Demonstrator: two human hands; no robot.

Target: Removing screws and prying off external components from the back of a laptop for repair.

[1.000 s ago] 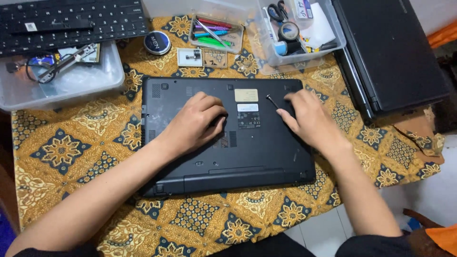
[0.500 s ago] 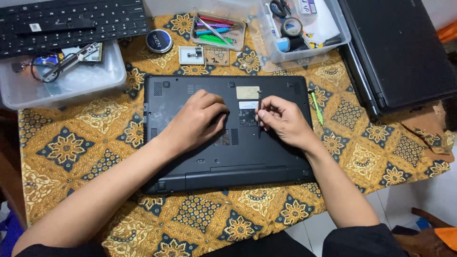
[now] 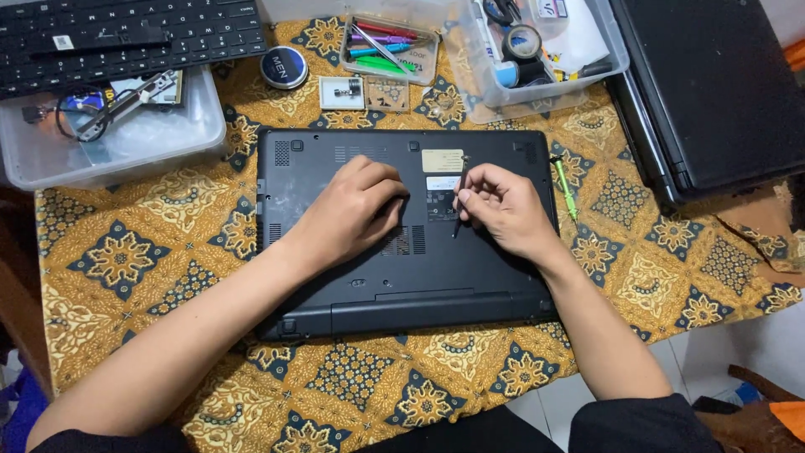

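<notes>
Laptop [image 3: 360, 277], black and turned bottom side up, lies in the middle of the bench [image 3: 671, 268], which is covered by a yellow patterned cloth [image 3: 142, 260]. Its hinge edge faces away from the person and its long battery edge is nearest to them.

The left hand [image 3: 348, 214] rests palm down on the laptop's underside, just left of the centre vents, with its fingers [image 3: 381, 180] curled loosely together and touching the plastic; it holds nothing. The right hand [image 3: 503, 205] hovers over the right half of the base, its fingers [image 3: 470, 201] pinched around a thin dark screwdriver [image 3: 460, 197] that stands nearly upright, tip down on the panel beside a small white label [image 3: 442, 182]. A pale sticker [image 3: 442, 160] sits just above that label.

A slim green tool [image 3: 564, 186] lies on the cloth just beside the laptop's right edge. Behind the laptop are a round blue tin [image 3: 284, 67], a small open case of coloured tools [image 3: 387, 46] and a clear tub [image 3: 545, 59] with tape rolls. A second clear tub [image 3: 109, 126] at far left holds cables, with a loose black keyboard [image 3: 126, 33] across its back rim. Another closed black laptop [image 3: 713, 92] sits at far right.
</notes>
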